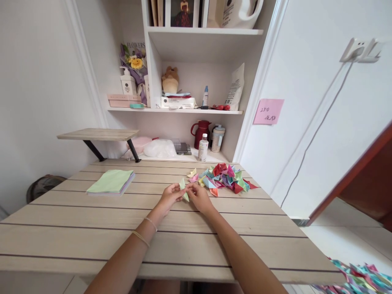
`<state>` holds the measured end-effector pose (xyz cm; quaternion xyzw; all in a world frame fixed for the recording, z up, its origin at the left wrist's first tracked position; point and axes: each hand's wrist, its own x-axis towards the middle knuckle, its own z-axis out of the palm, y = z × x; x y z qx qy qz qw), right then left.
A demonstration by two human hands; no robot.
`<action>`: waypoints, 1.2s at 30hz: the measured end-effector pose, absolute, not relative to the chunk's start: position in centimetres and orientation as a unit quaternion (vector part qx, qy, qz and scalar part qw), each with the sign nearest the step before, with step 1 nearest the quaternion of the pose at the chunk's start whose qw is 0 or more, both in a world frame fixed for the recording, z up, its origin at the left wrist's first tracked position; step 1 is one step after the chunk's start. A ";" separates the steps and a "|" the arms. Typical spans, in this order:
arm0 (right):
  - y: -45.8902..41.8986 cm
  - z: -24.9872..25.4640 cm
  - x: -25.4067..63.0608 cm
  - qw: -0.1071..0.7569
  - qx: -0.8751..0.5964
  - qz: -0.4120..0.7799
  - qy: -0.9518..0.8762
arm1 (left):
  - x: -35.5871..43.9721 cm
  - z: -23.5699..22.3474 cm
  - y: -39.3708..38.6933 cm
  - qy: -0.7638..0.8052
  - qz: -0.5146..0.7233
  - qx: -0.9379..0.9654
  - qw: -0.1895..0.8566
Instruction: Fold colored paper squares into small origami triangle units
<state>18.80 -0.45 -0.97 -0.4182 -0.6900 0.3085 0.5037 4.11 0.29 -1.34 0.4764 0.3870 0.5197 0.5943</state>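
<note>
The left hand (172, 197) and right hand (198, 197) pinch a pale green folded paper (184, 188) between them — just above the desk (190, 228) — with a pile of colorful folded papers (225, 177) near the right hand and a stack of paper sheets (110, 182) farther left.

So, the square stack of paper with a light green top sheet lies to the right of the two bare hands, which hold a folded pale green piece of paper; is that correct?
Only the side is wrong: the head view shows the square stack of paper to the left of the left hand and right hand, which do hold the folded pale green piece.
</note>
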 end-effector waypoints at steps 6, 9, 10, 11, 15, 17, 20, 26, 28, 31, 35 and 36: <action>-1.2 -0.7 18.0 0.527 -0.378 0.396 -0.650 | 4.0 -1.2 0.2 0.390 0.552 0.471 0.566; -1.1 -0.9 18.0 0.525 -0.389 0.385 -0.652 | 4.1 -1.1 0.1 0.389 0.553 0.465 0.571; -1.0 -1.0 18.1 0.520 -0.395 0.376 -0.658 | 4.1 -1.1 0.0 0.391 0.550 0.469 0.570; -0.8 -1.1 18.2 0.516 -0.401 0.367 -0.661 | 4.1 -1.0 0.1 0.393 0.547 0.475 0.567; -0.4 -1.2 18.8 0.511 -0.433 0.329 -0.665 | 3.9 -0.8 0.2 0.414 0.530 0.515 0.531; -0.3 -1.1 19.1 0.499 -0.443 0.304 -0.679 | 3.8 -0.7 0.3 0.425 0.519 0.536 0.513; -0.2 -0.9 19.3 0.490 -0.445 0.280 -0.695 | 3.6 -0.7 0.3 0.427 0.525 0.531 0.510; 0.0 -0.9 20.0 0.494 -0.440 0.232 -0.713 | 3.2 -0.5 0.5 0.408 0.559 0.437 0.575; 0.0 -0.9 20.3 0.496 -0.435 0.221 -0.718 | 3.1 -0.3 0.6 0.401 0.567 0.416 0.587; -0.1 -0.9 20.5 0.484 -0.435 0.185 -0.736 | 3.0 -0.1 0.7 0.387 0.568 0.414 0.597; -0.2 -0.9 20.6 0.453 -0.441 0.126 -0.765 | 3.1 0.0 0.6 0.383 0.556 0.445 0.588; -0.2 -0.9 20.6 0.450 -0.438 0.113 -0.770 | 3.1 -0.1 0.6 0.390 0.551 0.453 0.582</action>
